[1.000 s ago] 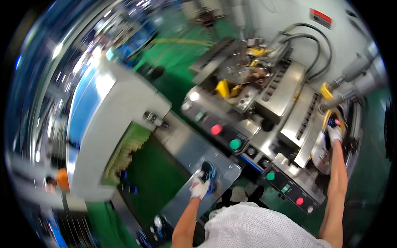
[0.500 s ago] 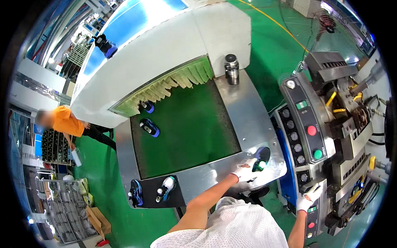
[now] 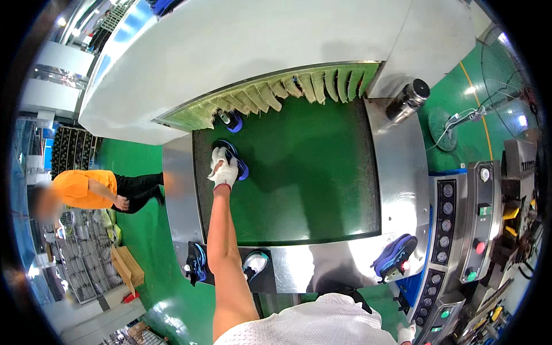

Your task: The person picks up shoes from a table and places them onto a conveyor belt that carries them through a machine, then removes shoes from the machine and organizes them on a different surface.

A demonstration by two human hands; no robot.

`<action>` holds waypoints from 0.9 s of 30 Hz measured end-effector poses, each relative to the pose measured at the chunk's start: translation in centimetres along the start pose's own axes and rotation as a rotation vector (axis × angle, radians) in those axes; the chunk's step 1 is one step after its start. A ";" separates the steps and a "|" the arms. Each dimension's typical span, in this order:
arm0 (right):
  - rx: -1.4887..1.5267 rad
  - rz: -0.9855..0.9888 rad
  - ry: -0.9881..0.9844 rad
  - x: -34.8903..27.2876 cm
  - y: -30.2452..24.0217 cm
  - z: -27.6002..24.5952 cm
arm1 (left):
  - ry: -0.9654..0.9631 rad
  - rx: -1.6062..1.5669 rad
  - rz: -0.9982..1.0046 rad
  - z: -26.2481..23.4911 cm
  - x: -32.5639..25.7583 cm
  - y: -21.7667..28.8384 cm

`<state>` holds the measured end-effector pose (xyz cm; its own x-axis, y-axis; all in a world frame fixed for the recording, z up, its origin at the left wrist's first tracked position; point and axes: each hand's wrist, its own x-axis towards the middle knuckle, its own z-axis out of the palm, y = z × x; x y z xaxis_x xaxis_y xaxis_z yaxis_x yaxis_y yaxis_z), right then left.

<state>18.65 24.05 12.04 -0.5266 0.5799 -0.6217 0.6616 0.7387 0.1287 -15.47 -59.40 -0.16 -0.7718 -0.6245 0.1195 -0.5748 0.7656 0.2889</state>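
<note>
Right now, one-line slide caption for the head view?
Gloved left hand on a blue shoe lying on the green conveyor belt; right hand low at the frame edge.

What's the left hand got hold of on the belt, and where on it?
The gloved left hand grips a blue and black shoe from above, across its middle. Right hand: barely in view, holding nothing visible.
</note>
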 end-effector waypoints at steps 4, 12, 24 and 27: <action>0.047 -0.249 0.051 5.8 2.4 2.5 | 0.025 -0.012 0.167 1.0 -1.3 -1.8; 0.619 -0.492 -0.150 2.1 -19.3 -5.3 | -0.182 -0.153 0.412 -2.1 -12.3 3.9; 0.645 -1.255 0.101 -0.6 -30.0 -4.8 | -0.619 -0.792 1.272 -14.3 -29.9 37.1; 1.036 -0.945 -0.335 -3.7 -25.0 -15.2 | -0.630 -0.791 1.299 -16.8 -31.4 44.9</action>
<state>-4.06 8.63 22.87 -0.9271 -0.1904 -0.3229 0.3017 0.1322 -0.9442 -12.48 -8.06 25.04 -0.6921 0.6420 0.3300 0.6261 0.3065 0.7170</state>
